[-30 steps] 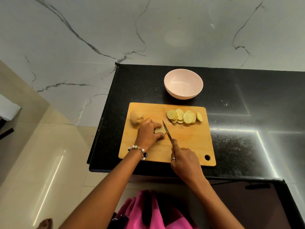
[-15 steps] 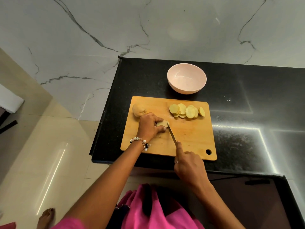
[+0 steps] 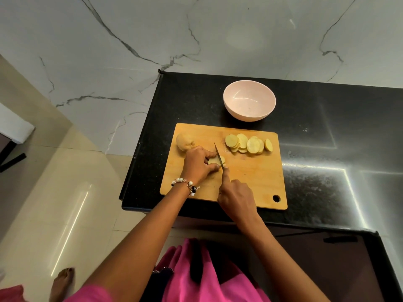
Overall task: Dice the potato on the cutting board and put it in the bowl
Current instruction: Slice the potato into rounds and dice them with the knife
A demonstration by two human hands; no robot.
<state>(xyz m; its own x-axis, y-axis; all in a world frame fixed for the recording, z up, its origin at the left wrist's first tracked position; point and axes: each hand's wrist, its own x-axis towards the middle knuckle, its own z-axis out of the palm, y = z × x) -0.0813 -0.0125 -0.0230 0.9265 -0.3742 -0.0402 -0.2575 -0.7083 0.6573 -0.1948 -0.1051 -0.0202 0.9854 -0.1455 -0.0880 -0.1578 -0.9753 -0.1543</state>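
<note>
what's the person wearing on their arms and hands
Both forearms are bare, with no sleeves in view. The left hand has a beaded bracelet of white and dark beads with a dangling charm at the wrist. The right hand wears a thin ring on one finger.

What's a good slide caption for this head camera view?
Left hand steadies a pale potato piece on the wooden cutting board while the right hand cuts it with a slim knife.
</note>
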